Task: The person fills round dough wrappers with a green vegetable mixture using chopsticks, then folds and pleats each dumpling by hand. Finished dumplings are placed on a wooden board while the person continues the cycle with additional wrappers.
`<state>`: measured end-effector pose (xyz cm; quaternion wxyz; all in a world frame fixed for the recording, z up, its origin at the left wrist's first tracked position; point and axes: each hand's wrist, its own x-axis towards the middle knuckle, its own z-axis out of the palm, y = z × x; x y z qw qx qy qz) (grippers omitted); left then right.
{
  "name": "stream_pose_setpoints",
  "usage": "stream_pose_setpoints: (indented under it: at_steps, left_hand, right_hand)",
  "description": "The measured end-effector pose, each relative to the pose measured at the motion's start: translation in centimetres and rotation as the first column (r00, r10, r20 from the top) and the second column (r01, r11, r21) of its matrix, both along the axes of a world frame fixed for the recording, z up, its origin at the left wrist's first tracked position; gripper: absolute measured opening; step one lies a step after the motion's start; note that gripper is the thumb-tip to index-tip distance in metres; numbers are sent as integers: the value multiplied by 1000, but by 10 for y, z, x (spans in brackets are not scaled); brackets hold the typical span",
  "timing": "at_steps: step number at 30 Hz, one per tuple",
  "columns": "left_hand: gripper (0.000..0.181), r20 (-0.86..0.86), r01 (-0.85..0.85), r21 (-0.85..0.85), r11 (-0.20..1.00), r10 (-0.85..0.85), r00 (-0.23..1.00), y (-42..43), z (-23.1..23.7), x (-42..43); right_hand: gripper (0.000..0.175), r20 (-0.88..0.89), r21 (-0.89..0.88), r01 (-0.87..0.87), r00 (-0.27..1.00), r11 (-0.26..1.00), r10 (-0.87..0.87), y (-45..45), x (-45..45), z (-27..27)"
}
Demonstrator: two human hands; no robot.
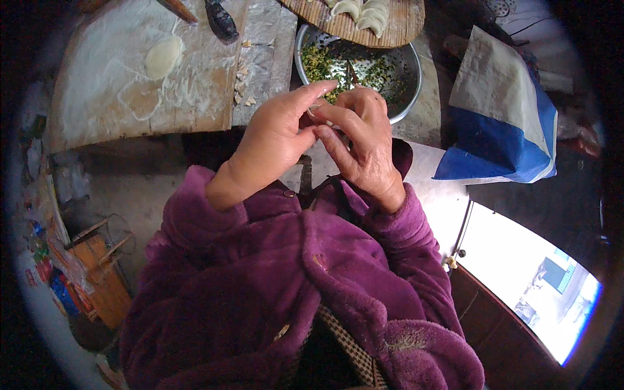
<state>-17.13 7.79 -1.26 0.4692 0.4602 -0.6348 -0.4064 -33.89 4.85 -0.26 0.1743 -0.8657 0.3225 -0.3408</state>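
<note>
My left hand (pixel 273 139) and my right hand (pixel 363 131) meet in front of me, fingers curled around a small piece of dough (pixel 316 108), most of it hidden by the fingers. Just beyond them stands a metal bowl (pixel 417 92) of chopped green and yellow filling, with what looks like a utensil in it. Folded dumplings (pixel 373 17) lie on a round slatted tray (pixel 336 27) that overlaps the bowl's far rim. To the left, a flat round dough wrapper (pixel 164 57) rests on a floured wooden board (pixel 195 109).
A wooden rolling pin (pixel 178 10) and a dark elongated object (pixel 222 22) lie at the board's far edge. Small dough scraps (pixel 240 87) are on the grey surface beside the board. A blue and white cloth or sack (pixel 507 117) stands at right.
</note>
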Motion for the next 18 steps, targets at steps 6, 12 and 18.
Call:
stream_pose_setpoints:
  at_steps: [6,12,18]
  left_hand:
    - [56,52,11,-25,1000,-9,999,-1,0,1]
    - [56,6,11,43,999,-11,1000,1,1,2]
    - [57,58,5,25,1000,-7,998,2,2,1]
  right_hand:
    - [22,98,105,-22,995,994,12,2,-2,-1]
    - [24,381,341,-17,917,940,-122,6,-4,-4]
    - [18,321,276,11,942,961,-103,2,3,-11]
